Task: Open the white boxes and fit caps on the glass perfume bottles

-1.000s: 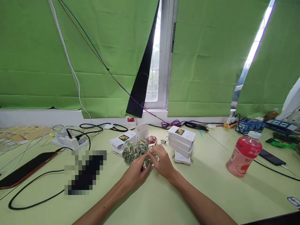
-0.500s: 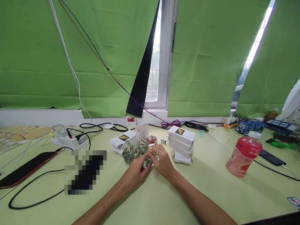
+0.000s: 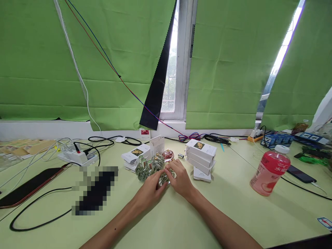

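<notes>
Side by side at the table's middle, my left hand (image 3: 149, 188) and my right hand (image 3: 180, 175) close round a small ribbed glass perfume bottle (image 3: 163, 180). My fingers hide most of it, and the fingertips meet at its top. Left of it stand several greenish ribbed glass perfume bottles (image 3: 141, 173), some with shiny caps. Just behind my fingers is a round pink perfume bottle (image 3: 168, 155). A loose silver cap (image 3: 181, 156) lies on its side beyond my right hand.
White boxes are stacked at the right (image 3: 201, 157) and left (image 3: 137, 153), with an upright open box (image 3: 157, 145) between. A pink drink bottle (image 3: 270, 170) stands farther right. Phones (image 3: 29, 186), a power strip (image 3: 77, 155) and cables spread over the left side.
</notes>
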Demonstrator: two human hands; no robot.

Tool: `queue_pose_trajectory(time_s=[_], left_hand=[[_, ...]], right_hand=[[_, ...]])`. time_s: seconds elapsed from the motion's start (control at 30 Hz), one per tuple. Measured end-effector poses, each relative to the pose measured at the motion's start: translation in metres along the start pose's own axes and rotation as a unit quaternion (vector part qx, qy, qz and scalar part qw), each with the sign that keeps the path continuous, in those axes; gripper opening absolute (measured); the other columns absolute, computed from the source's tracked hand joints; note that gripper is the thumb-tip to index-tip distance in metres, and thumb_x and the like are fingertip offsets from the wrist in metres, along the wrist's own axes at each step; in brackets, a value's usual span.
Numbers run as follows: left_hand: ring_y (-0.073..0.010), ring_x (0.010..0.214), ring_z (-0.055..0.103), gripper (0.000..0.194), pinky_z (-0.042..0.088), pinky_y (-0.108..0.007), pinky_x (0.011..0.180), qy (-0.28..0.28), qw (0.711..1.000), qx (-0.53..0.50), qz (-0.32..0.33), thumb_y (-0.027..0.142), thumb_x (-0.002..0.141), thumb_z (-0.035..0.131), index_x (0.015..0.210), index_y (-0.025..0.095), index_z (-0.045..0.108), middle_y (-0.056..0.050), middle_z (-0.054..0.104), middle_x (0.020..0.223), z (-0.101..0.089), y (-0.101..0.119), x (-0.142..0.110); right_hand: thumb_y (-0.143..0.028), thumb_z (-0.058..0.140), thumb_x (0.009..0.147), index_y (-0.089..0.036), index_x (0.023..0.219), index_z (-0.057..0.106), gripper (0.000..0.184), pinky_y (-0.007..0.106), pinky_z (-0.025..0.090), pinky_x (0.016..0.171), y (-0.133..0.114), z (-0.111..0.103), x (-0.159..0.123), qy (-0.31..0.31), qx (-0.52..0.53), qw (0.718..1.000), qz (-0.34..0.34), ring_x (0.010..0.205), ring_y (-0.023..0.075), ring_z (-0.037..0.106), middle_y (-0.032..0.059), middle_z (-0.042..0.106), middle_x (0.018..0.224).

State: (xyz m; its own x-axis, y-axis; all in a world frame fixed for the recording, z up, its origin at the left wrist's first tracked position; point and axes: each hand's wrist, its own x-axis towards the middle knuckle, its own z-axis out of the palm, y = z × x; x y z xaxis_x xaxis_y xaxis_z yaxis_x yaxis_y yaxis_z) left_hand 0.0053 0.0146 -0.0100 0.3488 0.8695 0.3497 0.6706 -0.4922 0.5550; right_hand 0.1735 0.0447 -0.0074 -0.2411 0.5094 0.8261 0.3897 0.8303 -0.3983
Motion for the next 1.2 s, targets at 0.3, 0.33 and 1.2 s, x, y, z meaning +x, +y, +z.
queue_pose_trajectory(time_s=[0.3,0.33,1.2], left_hand=[[-0.0139,0.057,0.057,0.038,0.043,-0.026,0.057,0.0,1.0,-0.004,0.002,0.035,0.095,0.052,0.128,0.018,0.056,-0.005,0.07,0.092,-0.0002,0.0015,0.0004],[-0.014,0.057,0.057,0.038,0.043,-0.026,0.057,-0.001,1.0,-0.003,0.001,0.035,0.095,0.051,0.129,0.018,0.056,-0.005,0.07,0.091,-0.0005,0.0019,0.0004],[-0.014,0.057,0.058,0.039,0.043,-0.027,0.057,-0.006,1.0,-0.003,-0.002,0.035,0.095,0.05,0.129,0.017,0.055,-0.006,0.07,0.093,-0.0011,0.0021,0.0011]], right_hand=[[-0.013,0.052,0.096,-0.022,0.083,0.054,0.016,0.033,0.045,0.072,-0.0021,-0.0007,-0.0003,0.002,0.005,1.0,-0.004,0.082,0.0222,0.053,0.0043,0.062,0.08],[-0.013,0.052,0.096,-0.022,0.083,0.054,0.016,0.033,0.045,0.072,-0.002,-0.0008,-0.0003,0.002,0.005,1.0,-0.004,0.082,0.0222,0.053,0.0044,0.062,0.081],[-0.013,0.053,0.095,-0.022,0.084,0.055,0.015,0.033,0.046,0.073,-0.0007,-0.0006,0.0004,0.008,0.0,1.0,-0.005,0.082,0.0221,0.054,0.0048,0.064,0.082]])
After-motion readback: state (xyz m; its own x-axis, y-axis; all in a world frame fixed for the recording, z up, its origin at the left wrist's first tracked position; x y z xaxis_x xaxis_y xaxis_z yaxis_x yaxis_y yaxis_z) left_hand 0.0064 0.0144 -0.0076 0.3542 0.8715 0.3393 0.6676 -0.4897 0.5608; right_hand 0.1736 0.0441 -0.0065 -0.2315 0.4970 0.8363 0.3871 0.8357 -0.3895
